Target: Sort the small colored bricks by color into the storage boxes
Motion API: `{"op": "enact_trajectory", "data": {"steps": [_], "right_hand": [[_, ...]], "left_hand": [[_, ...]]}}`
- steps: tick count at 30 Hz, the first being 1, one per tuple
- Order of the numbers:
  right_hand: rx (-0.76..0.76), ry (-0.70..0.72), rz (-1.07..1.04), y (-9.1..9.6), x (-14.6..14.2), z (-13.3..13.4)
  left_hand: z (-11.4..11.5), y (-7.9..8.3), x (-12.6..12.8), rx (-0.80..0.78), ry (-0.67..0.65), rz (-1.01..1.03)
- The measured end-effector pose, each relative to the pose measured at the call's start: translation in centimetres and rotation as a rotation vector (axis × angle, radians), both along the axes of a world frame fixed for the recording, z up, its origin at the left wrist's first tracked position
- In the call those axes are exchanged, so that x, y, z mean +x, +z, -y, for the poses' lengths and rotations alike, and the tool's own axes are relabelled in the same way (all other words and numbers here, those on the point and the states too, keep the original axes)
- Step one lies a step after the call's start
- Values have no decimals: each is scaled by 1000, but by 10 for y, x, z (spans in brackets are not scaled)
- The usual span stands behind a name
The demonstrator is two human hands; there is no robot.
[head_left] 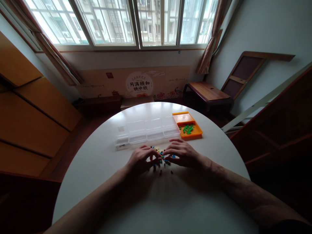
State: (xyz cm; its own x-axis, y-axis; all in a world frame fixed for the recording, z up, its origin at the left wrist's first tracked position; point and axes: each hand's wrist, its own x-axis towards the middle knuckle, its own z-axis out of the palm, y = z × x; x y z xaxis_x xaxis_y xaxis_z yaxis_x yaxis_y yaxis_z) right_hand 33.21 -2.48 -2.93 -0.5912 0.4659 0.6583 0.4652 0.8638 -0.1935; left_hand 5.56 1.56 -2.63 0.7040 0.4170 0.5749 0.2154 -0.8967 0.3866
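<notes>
A loose heap of tiny pieces (162,158), blue, green, yellow and dark, lies on the white round table (102,182). Over the heap's left side, my left hand (143,158) has its thumb and index finger bent together in a pinch. Whatever may be between those fingertips is too small to make out. From the right, my right hand (184,153) reaches over the same heap, fingers stretched and the thumb apart from them; I see nothing held in it. Several dark pieces (160,173) lie scattered on the near side, below the fingertips.
Beyond my hands stands a row of clear plastic compartment boxes (137,139), lids up. An orange box (198,132) with green pieces (188,129) adjoins its right end. A wooden chair (209,91) stands past the table at right; an orange-brown cabinet (31,123) is at left.
</notes>
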Motion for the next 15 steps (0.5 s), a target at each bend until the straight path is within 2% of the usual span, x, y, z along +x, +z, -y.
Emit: {"op": "enact_trajectory", "data": {"steps": [6, 10, 12, 15], "right_hand": [[23, 25, 23, -6, -2, 0], [14, -3, 1, -1, 2, 0], [4, -57, -45, 5, 10, -2], [0, -234, -176, 11, 31, -8]], "left_hand": [[1, -2, 2, 11, -31, 10], [4, 2, 3, 20, -2, 22], [4, 4, 3, 20, 20, 21], [3, 6, 1, 23, 3, -4]]}}
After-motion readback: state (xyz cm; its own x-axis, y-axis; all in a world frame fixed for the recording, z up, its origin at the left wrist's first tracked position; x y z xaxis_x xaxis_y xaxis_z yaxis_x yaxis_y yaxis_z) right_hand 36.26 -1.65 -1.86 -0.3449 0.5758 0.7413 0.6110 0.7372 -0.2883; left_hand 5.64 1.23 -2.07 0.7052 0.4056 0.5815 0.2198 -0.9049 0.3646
